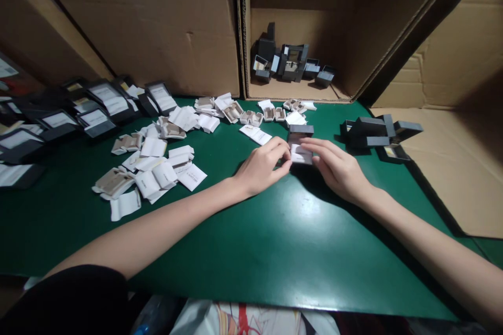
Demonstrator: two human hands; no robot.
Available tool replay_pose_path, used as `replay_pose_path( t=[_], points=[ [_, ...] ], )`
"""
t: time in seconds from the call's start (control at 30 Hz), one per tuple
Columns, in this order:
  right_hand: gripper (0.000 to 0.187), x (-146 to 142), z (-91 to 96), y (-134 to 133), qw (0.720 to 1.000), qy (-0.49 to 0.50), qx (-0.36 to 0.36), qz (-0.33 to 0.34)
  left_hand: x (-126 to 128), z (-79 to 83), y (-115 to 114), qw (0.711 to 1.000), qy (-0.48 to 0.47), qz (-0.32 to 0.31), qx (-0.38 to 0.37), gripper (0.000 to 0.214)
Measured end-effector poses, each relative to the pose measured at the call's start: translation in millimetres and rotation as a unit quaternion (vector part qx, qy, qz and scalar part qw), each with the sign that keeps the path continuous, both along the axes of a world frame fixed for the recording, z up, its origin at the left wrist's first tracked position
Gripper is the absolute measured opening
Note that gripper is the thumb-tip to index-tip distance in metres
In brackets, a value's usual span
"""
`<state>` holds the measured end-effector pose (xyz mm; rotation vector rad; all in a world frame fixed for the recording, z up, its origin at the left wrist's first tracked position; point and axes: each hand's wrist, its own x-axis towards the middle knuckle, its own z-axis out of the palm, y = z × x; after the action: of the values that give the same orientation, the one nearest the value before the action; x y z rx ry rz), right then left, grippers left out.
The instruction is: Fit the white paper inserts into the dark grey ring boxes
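Note:
A small dark jewelry box (301, 129) with its lid raised sits on the green table between my hands. A white insert (302, 154) shows in its lower half. My left hand (267, 163) is closed, with thumb and fingertips at the box's left edge. My right hand (338, 170) grips the opposite side, its fingers fairly straight and their tips over the insert. The fingers hide part of the insert. Just beyond my left hand lies a flat white printed card (255, 134).
White inserts (153, 177) lie in a loose pile at left, and more (251, 117) form a row at the back. Dark boxes with white inserts (106, 99) crowd the far left. Several dark boxes (291, 62) stand inside a cardboard carton (306, 15); others (369, 130) rest at right.

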<state>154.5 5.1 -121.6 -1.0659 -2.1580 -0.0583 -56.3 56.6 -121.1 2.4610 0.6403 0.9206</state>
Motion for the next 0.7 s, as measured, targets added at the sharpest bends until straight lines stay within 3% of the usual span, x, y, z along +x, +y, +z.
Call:
replay_pose_path(
  t=[0.17, 0.33, 0.47, 0.57, 0.7],
  points=[
    [0.029, 0.7, -0.7, 0.7, 1.000, 0.002, 0.016, -0.003, 1.9, 0.0, 3.4, 0.993, -0.073, 0.010, -0.088, 0.011],
    [0.025, 2.7, 0.4, 1.2, 0.997, -0.047, 0.060, -0.013, 2.3, 0.6, 5.3, 0.991, -0.080, 0.014, -0.102, 0.017],
    [0.023, 1.6, 2.3, -0.9, 0.987, -0.102, 0.104, -0.065, 1.8, 0.2, 7.0, 0.990, -0.088, 0.015, -0.109, 0.017],
    [0.019, 0.2, 3.5, -0.9, 0.979, -0.092, 0.133, -0.122, 1.6, -0.2, 7.9, 0.989, -0.089, 0.020, -0.114, 0.017],
    [0.016, 3.8, 3.9, 4.8, 0.994, -0.029, 0.076, -0.079, 1.7, -0.2, 7.7, 0.988, -0.095, 0.018, -0.119, 0.014]
  ],
)
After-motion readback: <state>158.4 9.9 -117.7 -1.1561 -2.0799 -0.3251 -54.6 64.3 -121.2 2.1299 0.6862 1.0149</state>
